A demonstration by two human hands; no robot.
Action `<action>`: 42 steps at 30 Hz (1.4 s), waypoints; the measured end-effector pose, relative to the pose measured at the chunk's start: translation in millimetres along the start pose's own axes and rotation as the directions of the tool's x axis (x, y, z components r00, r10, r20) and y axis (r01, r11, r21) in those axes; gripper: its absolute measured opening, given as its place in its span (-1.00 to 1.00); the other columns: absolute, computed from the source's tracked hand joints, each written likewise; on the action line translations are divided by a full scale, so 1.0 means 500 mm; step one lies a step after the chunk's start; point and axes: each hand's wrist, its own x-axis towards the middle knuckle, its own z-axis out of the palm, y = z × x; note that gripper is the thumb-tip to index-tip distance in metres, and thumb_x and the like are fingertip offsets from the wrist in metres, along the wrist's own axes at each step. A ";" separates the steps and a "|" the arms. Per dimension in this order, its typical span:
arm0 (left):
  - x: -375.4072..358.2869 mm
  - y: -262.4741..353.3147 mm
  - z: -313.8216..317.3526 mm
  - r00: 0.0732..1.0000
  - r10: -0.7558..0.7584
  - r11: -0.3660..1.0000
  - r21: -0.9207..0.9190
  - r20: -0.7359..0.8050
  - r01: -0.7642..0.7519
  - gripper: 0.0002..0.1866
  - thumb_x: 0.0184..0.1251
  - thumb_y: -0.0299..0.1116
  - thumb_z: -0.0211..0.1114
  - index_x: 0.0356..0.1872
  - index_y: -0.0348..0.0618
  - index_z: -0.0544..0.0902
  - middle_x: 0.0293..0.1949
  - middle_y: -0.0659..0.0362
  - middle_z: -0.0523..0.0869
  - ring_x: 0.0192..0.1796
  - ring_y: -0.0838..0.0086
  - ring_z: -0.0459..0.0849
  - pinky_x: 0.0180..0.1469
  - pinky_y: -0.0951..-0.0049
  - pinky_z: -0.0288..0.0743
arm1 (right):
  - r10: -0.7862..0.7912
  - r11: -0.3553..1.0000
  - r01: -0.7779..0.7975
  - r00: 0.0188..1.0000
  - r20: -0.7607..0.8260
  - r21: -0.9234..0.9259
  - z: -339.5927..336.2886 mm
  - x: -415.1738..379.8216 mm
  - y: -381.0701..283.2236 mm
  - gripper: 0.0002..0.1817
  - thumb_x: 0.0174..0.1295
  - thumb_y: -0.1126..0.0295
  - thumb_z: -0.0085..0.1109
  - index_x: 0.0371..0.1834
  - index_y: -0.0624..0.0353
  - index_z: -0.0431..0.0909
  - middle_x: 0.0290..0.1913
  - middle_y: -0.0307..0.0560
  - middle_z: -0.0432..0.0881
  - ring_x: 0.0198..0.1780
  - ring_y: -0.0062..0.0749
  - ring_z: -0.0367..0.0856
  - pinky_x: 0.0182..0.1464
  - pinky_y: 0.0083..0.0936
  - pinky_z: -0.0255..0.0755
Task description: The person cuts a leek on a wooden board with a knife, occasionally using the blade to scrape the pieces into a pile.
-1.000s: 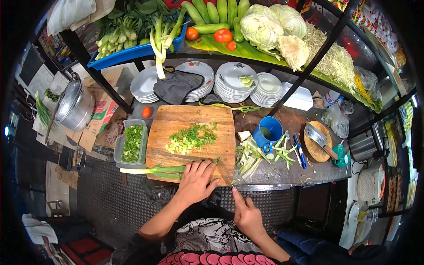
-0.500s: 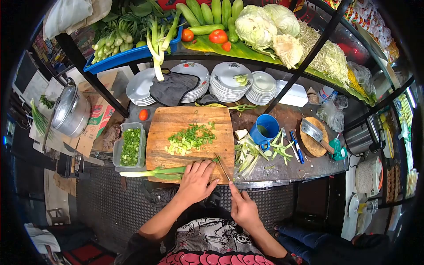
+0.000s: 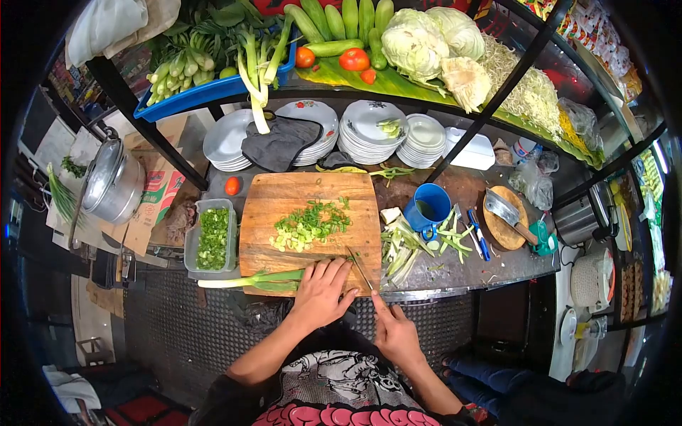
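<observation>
My left hand is closed over the green end of a leek, pressing it on the wooden cutting board. The leek's white end sticks out past the board's left edge. In my right hand is a knife, its blade on the board's right part beside my left fingertips. Small green bits lie by the blade. Chopped green and pale pieces form a loose pile mid-board. A plastic container with chopped greens stands left of the board.
Leafy trimmings, a blue mug, a blue-handled knife and a cleaver on a round board lie to the right. Plate stacks stand behind, below a vegetable shelf. A pot stands left. Another person's legs show lower right.
The whole view has shifted slightly, with the board and both hands appearing a little further right. My grips on the leek and knife look the same.
</observation>
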 end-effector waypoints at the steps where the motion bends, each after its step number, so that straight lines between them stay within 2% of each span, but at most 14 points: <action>1: 0.001 0.001 -0.002 1.000 -0.005 1.000 -0.004 0.005 0.005 -0.37 0.45 -0.08 0.36 0.39 -0.29 0.55 0.34 -0.03 0.59 0.34 0.07 0.51 0.41 0.09 0.30 | 0.013 1.000 -0.013 1.000 0.003 -0.005 -0.003 0.005 -0.006 -0.24 0.34 0.57 0.20 0.65 -0.10 0.40 -0.25 0.21 0.62 -0.35 0.22 0.69 -0.26 -0.02 0.62; 8: 0.001 0.003 -0.001 1.000 -0.002 1.000 0.002 -0.006 0.002 -0.37 0.45 -0.09 0.37 0.40 -0.28 0.55 0.34 -0.03 0.59 0.35 0.07 0.50 0.42 0.08 0.30 | 0.014 0.995 -0.011 1.000 0.021 -0.097 -0.028 -0.049 0.012 -0.19 0.28 0.58 0.21 0.66 -0.17 0.40 -0.24 0.17 0.64 -0.40 0.17 0.72 -0.32 0.00 0.67; 12: 0.001 0.004 0.000 1.000 -0.008 1.000 0.015 -0.005 0.008 -0.37 0.45 -0.08 0.37 0.40 -0.28 0.56 0.34 -0.01 0.59 0.35 0.08 0.50 0.41 0.10 0.30 | 0.010 1.000 -0.010 0.999 0.039 -0.001 -0.051 -0.076 0.035 -0.21 0.29 0.57 0.24 0.64 -0.17 0.42 -0.24 0.12 0.64 -0.40 0.16 0.71 -0.32 -0.01 0.66; 15: 0.000 0.005 0.002 1.000 -0.013 1.000 0.008 -0.006 0.013 -0.37 0.45 -0.08 0.37 0.40 -0.27 0.56 0.34 0.00 0.60 0.34 0.09 0.51 0.41 0.11 0.31 | -0.009 1.000 0.010 0.999 0.047 -0.012 -0.042 -0.055 0.033 -0.22 0.31 0.55 0.24 0.65 -0.18 0.40 -0.24 0.13 0.64 -0.40 0.17 0.71 -0.31 -0.02 0.65; 18: 0.000 0.007 -0.001 1.000 -0.017 1.000 0.004 -0.003 0.017 -0.37 0.44 -0.07 0.38 0.40 -0.26 0.57 0.33 0.00 0.61 0.34 0.10 0.51 0.40 0.11 0.31 | -0.013 1.000 0.013 0.999 0.048 0.004 -0.031 -0.022 0.020 -0.28 0.36 0.56 0.21 0.63 -0.06 0.43 -0.30 0.19 0.60 -0.34 0.20 0.68 -0.26 -0.01 0.61; 21: 0.000 0.007 -0.002 1.000 -0.010 1.000 0.012 -0.006 0.010 -0.37 0.44 -0.07 0.38 0.40 -0.26 0.57 0.33 -0.01 0.61 0.32 0.09 0.52 0.40 0.11 0.31 | -0.092 0.996 0.092 0.996 -0.015 -0.003 -0.017 -0.001 0.022 -0.23 0.35 0.50 0.21 0.67 -0.19 0.37 -0.24 0.16 0.63 -0.41 0.19 0.70 -0.32 0.00 0.65; 24: -0.002 0.007 0.001 1.000 -0.003 1.000 0.017 -0.015 0.003 -0.37 0.44 -0.07 0.39 0.39 -0.26 0.57 0.32 0.00 0.61 0.32 0.09 0.52 0.40 0.11 0.32 | -0.020 0.996 0.025 0.998 0.056 -0.085 -0.015 0.009 0.013 -0.23 0.34 0.50 0.20 0.67 -0.17 0.37 -0.25 0.17 0.62 -0.42 0.18 0.70 -0.32 0.01 0.66; 27: 0.000 0.007 0.001 1.000 -0.006 1.000 0.020 -0.023 0.006 -0.37 0.43 -0.07 0.39 0.39 -0.26 0.57 0.32 0.00 0.61 0.31 0.08 0.52 0.40 0.11 0.32 | -0.003 0.997 0.007 0.999 0.055 -0.076 -0.032 -0.024 0.014 -0.28 0.35 0.54 0.22 0.62 -0.07 0.44 -0.29 0.18 0.61 -0.40 0.19 0.67 -0.29 -0.02 0.62; 34: -0.002 0.010 0.000 0.999 -0.033 0.999 -0.006 -0.035 0.033 -0.37 0.41 -0.06 0.42 0.35 -0.27 0.59 0.31 -0.02 0.63 0.30 0.05 0.55 0.40 0.10 0.35 | 0.038 0.999 -0.040 0.996 0.086 0.016 -0.070 -0.066 0.019 -0.30 0.36 0.55 0.22 0.61 -0.05 0.46 -0.33 0.17 0.58 -0.41 0.17 0.64 -0.29 -0.02 0.60; 37: -0.003 0.006 0.002 0.999 -0.022 1.000 -0.016 -0.048 0.021 -0.38 0.39 -0.07 0.45 0.33 -0.29 0.60 0.29 -0.03 0.65 0.28 0.04 0.56 0.39 0.10 0.37 | -0.071 0.993 0.071 0.997 -0.002 0.098 -0.047 -0.037 0.015 -0.28 0.36 0.55 0.22 0.63 -0.06 0.43 -0.31 0.19 0.59 -0.39 0.20 0.64 -0.27 0.00 0.60; 42: -0.006 0.007 0.002 0.998 -0.017 1.000 -0.011 -0.066 0.016 -0.40 0.39 -0.09 0.46 0.30 -0.29 0.62 0.29 -0.03 0.65 0.27 0.05 0.57 0.39 0.11 0.39 | -0.028 0.999 0.029 0.997 0.067 -0.016 -0.021 -0.008 0.014 -0.24 0.34 0.56 0.21 0.66 -0.06 0.38 -0.27 0.21 0.62 -0.39 0.22 0.65 -0.27 0.01 0.61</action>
